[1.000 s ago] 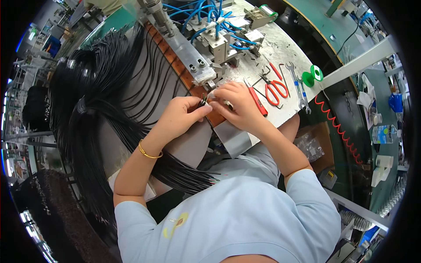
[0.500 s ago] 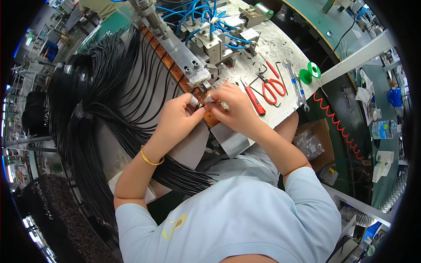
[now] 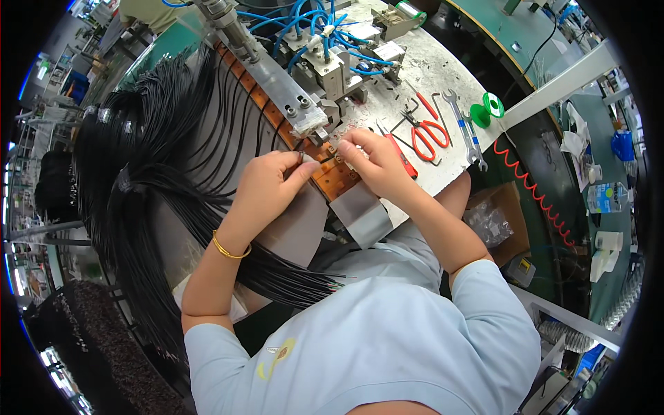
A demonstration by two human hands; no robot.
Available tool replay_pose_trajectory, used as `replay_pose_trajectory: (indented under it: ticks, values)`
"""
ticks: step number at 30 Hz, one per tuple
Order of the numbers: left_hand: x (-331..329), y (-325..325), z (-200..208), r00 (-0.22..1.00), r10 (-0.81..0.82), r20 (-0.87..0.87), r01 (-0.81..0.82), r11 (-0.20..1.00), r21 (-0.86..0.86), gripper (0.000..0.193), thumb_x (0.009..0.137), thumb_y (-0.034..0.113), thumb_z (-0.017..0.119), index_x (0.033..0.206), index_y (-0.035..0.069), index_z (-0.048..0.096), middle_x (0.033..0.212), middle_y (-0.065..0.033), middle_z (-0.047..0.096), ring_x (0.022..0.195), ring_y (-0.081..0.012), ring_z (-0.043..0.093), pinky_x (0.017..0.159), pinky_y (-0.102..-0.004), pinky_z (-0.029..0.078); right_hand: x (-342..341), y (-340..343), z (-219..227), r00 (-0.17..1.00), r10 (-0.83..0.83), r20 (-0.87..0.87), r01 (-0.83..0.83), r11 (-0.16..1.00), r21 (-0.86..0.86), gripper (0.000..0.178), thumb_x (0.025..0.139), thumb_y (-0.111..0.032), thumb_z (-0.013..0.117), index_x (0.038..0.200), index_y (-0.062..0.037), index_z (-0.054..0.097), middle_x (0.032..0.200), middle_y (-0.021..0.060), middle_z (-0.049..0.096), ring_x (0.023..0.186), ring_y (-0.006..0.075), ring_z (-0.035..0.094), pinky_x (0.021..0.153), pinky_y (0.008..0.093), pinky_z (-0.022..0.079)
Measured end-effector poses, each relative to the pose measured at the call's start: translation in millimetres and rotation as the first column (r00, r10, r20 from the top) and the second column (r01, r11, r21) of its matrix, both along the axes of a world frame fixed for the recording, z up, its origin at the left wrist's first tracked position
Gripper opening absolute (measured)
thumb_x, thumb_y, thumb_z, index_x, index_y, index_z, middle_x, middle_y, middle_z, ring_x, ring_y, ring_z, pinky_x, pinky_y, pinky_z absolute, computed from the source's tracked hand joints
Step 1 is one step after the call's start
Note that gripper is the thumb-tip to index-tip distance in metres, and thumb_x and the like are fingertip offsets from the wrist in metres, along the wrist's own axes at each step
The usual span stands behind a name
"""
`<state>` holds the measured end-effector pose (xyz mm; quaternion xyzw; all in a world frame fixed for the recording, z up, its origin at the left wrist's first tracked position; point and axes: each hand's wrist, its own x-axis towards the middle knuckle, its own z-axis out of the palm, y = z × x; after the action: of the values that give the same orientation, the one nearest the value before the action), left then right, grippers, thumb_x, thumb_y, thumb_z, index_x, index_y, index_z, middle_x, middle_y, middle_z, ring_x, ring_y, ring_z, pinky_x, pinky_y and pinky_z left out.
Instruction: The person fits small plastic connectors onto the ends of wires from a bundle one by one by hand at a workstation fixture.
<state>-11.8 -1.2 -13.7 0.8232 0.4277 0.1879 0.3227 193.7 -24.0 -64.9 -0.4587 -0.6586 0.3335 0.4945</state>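
My left hand (image 3: 271, 181) is over the near end of an orange-brown rail (image 3: 339, 178), thumb and forefinger closed on what looks like a black cable; its end is hidden by the fingers. At the rail's right side, my right hand (image 3: 380, 164) has its thumb and forefinger pinched together; whatever they hold is too small to make out. Just beyond both hands is the metal head (image 3: 304, 117) of a pneumatic machine. Black cables (image 3: 232, 131) lie across the grey board left of the rail, and a thick bundle (image 3: 187, 200) passes beneath my left forearm.
Right of my right hand lie a red-handled tool (image 3: 403, 158), red-handled pliers (image 3: 430, 140) and wrenches (image 3: 465, 128). A green spool (image 3: 486, 111) stands near the bench edge. Blue air tubes (image 3: 321, 31) loop over the machine. A cardboard box (image 3: 508, 221) sits lower right.
My hands have moved apart: the left slightly left, the right slightly up and right. More of the rail's near end shows between them.
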Motion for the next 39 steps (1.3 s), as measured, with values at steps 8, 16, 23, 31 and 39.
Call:
replay_pose_trajectory:
  ticks: [8,16,23,31,39]
  values:
    - [10,-5,-2,0.990,0.120,-0.077,-0.124,0.991,-0.042,0.022,0.085,0.019,0.066,0.088,-0.003,0.063,0.063,-0.0106,0.056,0.055,-0.0138,0.050,0.054,-0.0297,0.040,11,13,-32,0.999,-0.005,0.054,0.011,0.994,-0.107,0.027,0.092,-0.020,0.053,0.077,0.0020,0.052,0.065,0.0097,0.049,0.063,0.0181,0.049,0.061,0.0329,0.039]
    - [6,0,-10,0.985,0.172,0.000,-0.171,0.978,0.122,0.020,0.086,0.017,0.067,0.087,-0.003,0.062,0.066,-0.0075,0.059,0.055,-0.0104,0.050,0.054,-0.0255,0.041,12,12,-23,0.973,-0.148,0.177,0.158,0.986,-0.044,0.021,0.090,-0.017,0.054,0.078,0.0008,0.054,0.068,0.0123,0.054,0.064,0.0276,0.051,0.060,0.0346,0.039]
    - [4,0,-3,0.979,0.126,0.161,-0.050,0.913,-0.405,0.016,0.088,0.014,0.066,0.088,-0.002,0.064,0.073,0.0042,0.059,0.063,-0.0013,0.047,0.057,-0.0180,0.040,1,2,3,0.948,-0.162,0.275,0.069,0.945,0.320,0.012,0.085,-0.014,0.060,0.083,-0.0031,0.059,0.077,0.0087,0.059,0.076,0.0263,0.056,0.071,0.0348,0.041]
    - [-1,6,5,0.993,0.007,0.121,0.044,0.910,-0.411,0.015,0.088,0.014,0.067,0.091,-0.001,0.065,0.075,0.0027,0.061,0.063,-0.0012,0.049,0.056,-0.0178,0.039,1,-2,5,0.982,0.114,0.149,-0.133,0.983,0.126,0.009,0.081,-0.010,0.064,0.086,-0.0040,0.060,0.083,0.0074,0.061,0.082,0.0255,0.057,0.076,0.0346,0.042]
    - [4,1,0,0.958,0.164,0.235,-0.014,0.846,-0.533,0.012,0.088,0.013,0.066,0.090,0.002,0.061,0.073,0.0056,0.058,0.061,0.0002,0.047,0.054,-0.0167,0.037,-4,-4,15,0.969,0.080,0.236,-0.129,0.971,0.201,0.010,0.078,-0.005,0.067,0.086,-0.0038,0.060,0.082,0.0073,0.061,0.082,0.0249,0.057,0.076,0.0347,0.044]
